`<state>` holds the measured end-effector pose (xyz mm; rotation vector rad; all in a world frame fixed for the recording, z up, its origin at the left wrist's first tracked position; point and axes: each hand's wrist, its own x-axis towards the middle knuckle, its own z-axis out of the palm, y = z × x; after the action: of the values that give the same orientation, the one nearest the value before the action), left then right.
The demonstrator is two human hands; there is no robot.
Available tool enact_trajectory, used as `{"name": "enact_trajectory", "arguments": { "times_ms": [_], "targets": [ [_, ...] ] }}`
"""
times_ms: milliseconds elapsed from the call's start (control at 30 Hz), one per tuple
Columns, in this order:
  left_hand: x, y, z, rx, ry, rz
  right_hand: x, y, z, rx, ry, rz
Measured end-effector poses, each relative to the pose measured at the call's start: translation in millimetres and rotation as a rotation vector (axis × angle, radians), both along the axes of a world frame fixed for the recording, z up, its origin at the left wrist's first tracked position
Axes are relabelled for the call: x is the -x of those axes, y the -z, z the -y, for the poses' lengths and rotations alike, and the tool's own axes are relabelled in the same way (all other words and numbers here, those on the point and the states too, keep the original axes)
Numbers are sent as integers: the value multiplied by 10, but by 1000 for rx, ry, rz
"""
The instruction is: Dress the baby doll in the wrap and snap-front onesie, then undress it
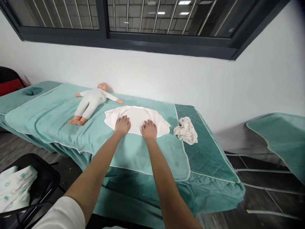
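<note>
A white cloth [137, 117] lies spread on the teal-covered table [59, 114]. My left hand [122, 124] rests flat on the cloth's near edge, fingers stretched out. My right hand [149, 129] lies flat beside it on the same edge, fingers also out. Neither hand holds anything. A baby doll [91, 101] in a pale grey suit lies on its back to the left of the cloth, arms spread. A crumpled patterned cloth [186, 129] sits to the right of the white cloth.
A black basket [45, 181] with patterned cloths stands at the lower left. Another teal-covered table [281, 136] is at the right, across a gap of dark floor. A white wall and a dark window frame lie behind the table.
</note>
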<state>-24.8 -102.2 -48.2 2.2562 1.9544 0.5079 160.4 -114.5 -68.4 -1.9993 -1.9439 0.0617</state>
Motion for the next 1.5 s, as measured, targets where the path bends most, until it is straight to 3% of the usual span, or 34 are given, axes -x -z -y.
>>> {"name": "enact_trajectory", "arguments": {
  "times_ms": [133, 233, 267, 333, 400, 500, 600, 867, 1000, 1133, 1233, 1333, 1500],
  "targets": [
    [-172, -124, 228, -6, -17, 89, -2, 13, 1, -55, -1, -22],
    [-577, -146, 716, -20, 29, 176, -17, 36, -8, -84, -6, -36],
    [-743, -141, 936, -43, 104, 229, -26, 46, -10, -91, -7, -36],
    [-1053, -133, 1397, -122, 476, 522, -47, 70, -14, -101, -10, -32],
    [-1275, -149, 1808, -127, 793, 667, -66, 93, -16, -109, -17, -24],
    [-1429, -207, 2218, -131, 928, 684, -80, 113, -18, -116, -26, -17],
    [-1514, -248, 2437, -123, 1019, 618, -81, 114, -15, -123, -26, -27],
    [-1779, -168, 2714, -75, 1036, 476, -92, 155, -18, -134, -39, -35],
    [-1716, -424, 2677, -111, 947, 480, -91, 169, -16, -139, -37, -32],
    [-1622, -772, 2553, -143, 966, 471, -94, 152, -3, -144, -42, -38],
    [-1636, -849, 2480, -137, 959, 471, -100, 145, -3, -150, -41, -44],
    [-1704, -644, 2467, -192, 989, 511, -105, 149, -13, -154, -40, -48],
    [-1901, 107, 2551, -333, 955, 738, -110, 160, -24, -159, -40, -49]
  ]
}}
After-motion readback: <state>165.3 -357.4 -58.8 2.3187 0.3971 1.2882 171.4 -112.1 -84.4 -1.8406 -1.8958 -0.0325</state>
